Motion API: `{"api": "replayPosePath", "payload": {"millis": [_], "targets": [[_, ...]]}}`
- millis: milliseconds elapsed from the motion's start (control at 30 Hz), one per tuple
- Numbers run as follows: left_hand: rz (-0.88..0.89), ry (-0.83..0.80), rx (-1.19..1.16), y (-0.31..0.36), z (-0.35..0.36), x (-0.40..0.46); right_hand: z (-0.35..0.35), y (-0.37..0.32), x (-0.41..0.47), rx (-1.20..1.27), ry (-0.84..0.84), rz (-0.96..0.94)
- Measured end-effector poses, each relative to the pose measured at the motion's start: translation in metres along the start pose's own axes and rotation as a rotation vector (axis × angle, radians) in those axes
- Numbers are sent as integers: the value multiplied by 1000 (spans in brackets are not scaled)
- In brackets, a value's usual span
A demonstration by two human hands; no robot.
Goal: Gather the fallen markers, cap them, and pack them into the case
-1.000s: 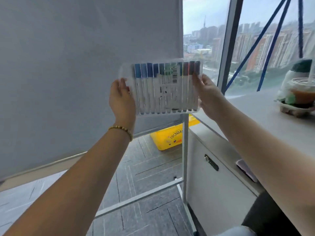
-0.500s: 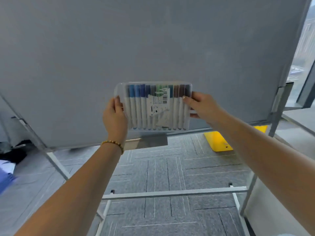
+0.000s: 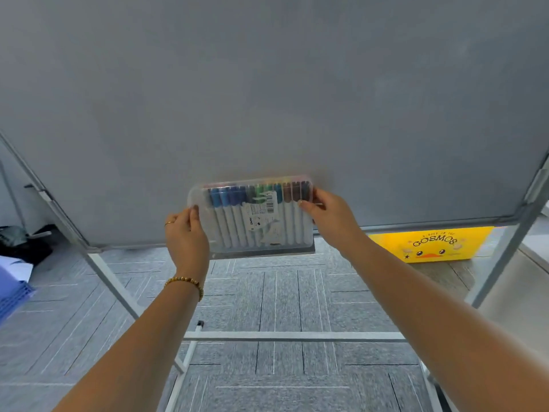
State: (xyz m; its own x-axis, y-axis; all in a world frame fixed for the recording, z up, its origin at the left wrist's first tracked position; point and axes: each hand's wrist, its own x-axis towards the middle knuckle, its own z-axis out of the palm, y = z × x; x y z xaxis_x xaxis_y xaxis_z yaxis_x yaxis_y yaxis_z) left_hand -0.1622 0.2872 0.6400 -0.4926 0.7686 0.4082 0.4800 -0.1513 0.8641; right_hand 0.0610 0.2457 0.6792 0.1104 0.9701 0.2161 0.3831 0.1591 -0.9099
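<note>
Since a moment ago we have turned away from the window and lowered the case until its bottom edge sits just above, perhaps on, the whiteboard ledge, and the yellow box now shows at the right beneath the board. Starting at the left, a blue basket and some dark clutter lie on the carpet beside the stand leg. Our left hand, a ring on one finger and a beaded bracelet at the wrist, curls its fingers round the left end of the clear case, thumb on the front. Inside, the capped markers stand in a full-looking row, caps up, behind a barcode label; whether the lid is latched we cannot tell. Our right hand pinches the right end with its fingertips only. We judge the packing all but done, with only the setting-down left. The risks lie there: the ledge looks narrow, so a case stood upright may tip forward once we let go; the light fingertip hold on the right could slip on smooth plastic; and if the lid is not snapped shut, a fall to the carpet would scatter the markers again, some rolling under the stand's crossbar.
</note>
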Motion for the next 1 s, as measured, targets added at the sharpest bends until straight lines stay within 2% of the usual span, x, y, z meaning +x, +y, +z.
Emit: {"api": "replayPosePath", "payload": {"millis": [267,433,667,900,1000], "targets": [[-1,26,104,-22,3,2,22,11,-1,-48,69,-21],[-14,15,73,-22,1,4,28,10,-2,-59,143,8],[-40,-13,77,-33,5,-7,31,19,-3,-108,128,21],[76,-146,206,-65,0,-17,31,29,-7,-118,109,23],[179,-211,301,-85,-4,-20,31,34,-8,-129,107,14]]}}
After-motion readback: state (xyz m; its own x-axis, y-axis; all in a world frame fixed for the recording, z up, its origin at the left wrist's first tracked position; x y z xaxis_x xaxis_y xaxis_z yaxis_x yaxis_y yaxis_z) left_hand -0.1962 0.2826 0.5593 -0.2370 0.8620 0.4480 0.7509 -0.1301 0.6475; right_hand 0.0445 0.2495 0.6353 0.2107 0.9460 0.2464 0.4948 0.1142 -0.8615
